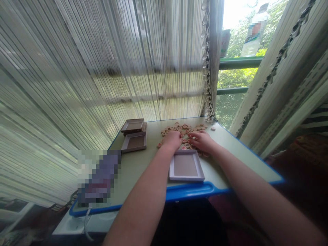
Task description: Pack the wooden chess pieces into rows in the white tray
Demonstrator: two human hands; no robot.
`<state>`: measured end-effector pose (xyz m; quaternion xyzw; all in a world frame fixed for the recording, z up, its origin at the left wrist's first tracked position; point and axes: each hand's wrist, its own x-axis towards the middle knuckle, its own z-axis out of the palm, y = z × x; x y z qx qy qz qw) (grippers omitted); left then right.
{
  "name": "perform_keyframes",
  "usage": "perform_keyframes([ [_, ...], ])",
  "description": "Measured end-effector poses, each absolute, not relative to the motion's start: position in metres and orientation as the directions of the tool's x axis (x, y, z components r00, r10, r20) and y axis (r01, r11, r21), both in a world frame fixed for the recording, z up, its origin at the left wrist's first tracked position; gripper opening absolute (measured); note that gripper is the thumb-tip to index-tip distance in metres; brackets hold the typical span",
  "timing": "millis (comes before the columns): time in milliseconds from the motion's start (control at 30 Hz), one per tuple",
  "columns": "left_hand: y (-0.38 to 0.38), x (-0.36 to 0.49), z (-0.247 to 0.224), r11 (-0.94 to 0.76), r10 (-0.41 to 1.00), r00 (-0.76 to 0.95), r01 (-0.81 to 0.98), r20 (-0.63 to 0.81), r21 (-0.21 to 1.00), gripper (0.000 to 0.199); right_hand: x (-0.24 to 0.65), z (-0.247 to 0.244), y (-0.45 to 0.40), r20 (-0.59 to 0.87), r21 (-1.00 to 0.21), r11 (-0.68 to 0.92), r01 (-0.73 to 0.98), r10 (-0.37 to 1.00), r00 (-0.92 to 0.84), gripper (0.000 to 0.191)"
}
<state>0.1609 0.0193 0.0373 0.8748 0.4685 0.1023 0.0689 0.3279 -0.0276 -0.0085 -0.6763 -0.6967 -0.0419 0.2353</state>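
Round pieces (185, 127): being seen scattered on the desk (133, 172), some being hidden by the hands; their markings are hardly being made out.
Left hand (173, 139): being held among the pieces, its fingers being turned from view; whether they are being closed cannot be told.
Right hand (202, 140): being held opposite, its fingers being parted.
White box (186, 165): being overlapped by the left wrist.
Item at left (102, 177): being masked by pixels.

- Daylight, through sheer curtain (143, 51) and window gap (233, 17), sky blown out
- Deep shadow, under table (133, 167)
- Wide-angle stretch, softened edges
- Pixelated patches, two
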Motion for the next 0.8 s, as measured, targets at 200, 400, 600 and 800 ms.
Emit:
perform_keyframes([
  [200,0.019,0.161,0.035,-0.562,0.827,0.55,0.8,0.118,0.211,0.022,0.328,-0.006,-0.029,0.403,-0.326,0.078,0.942,0.913,0.064,0.033],
  [400,0.016,0.16,0.04,-0.548,0.836,0.541,0.807,0.096,0.221,0.02,0.329,0.001,-0.033,0.379,-0.328,0.027,0.944,0.92,0.105,0.03],
  [600,0.017,0.159,0.04,-0.558,0.827,0.556,0.797,0.082,0.23,0.019,0.351,0.014,-0.045,0.393,-0.393,-0.079,0.916,0.886,0.245,0.028],
  [800,0.016,0.16,0.038,-0.59,0.805,0.59,0.785,0.059,0.189,0.02,0.368,0.027,-0.069,0.138,-0.492,-0.151,0.857,0.959,0.249,0.024],
])
